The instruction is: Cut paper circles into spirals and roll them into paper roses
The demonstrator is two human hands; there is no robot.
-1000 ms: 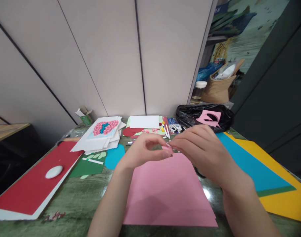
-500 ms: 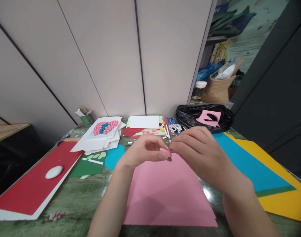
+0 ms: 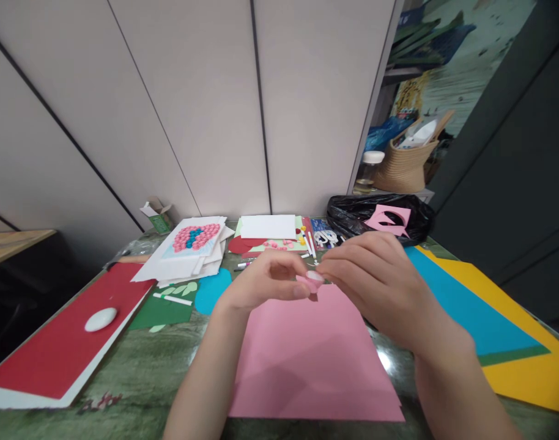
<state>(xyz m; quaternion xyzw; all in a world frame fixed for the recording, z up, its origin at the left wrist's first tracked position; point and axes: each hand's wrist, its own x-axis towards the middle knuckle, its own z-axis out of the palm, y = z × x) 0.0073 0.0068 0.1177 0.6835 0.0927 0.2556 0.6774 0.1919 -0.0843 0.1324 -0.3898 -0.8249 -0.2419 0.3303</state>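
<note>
Compared with the frame half a second earlier, the pink paper piece (image 3: 310, 282) now sits turned, its curled upper side opening to view and showing a paler inner surface; both hands sit nearly as they were.

Reference landmark: the pink sheet (image 3: 307, 354) on the table. Piece is held up above the sheet's far edge.

Left hand (image 3: 273, 275), over the sheet's far left corner: grasping the piece between thumb and forefinger at its left end. Right hand (image 3: 371, 269), over the sheet's far right corner: fingers bent, tips at the piece's right end; thumb hidden, so cannot tell whether it pinches or only touches.

Handling (judgement): very light, thin, springy rather than stiff; likely to crease if squeezed, little slip expected. Best hold: lightly by the two ends, leaving the curled rim free.

Orientation: hollow side faces up; long axis runs roughly left to right, along the sheet's far edge. Small darker tip underneath; cannot tell whether paper or shadow.

Surroundings: blue cutout (image 3: 214, 290) left of the sheet, blue sheet (image 3: 481, 311) to its right, black bag (image 3: 348, 211) beyond its far right corner.
</note>
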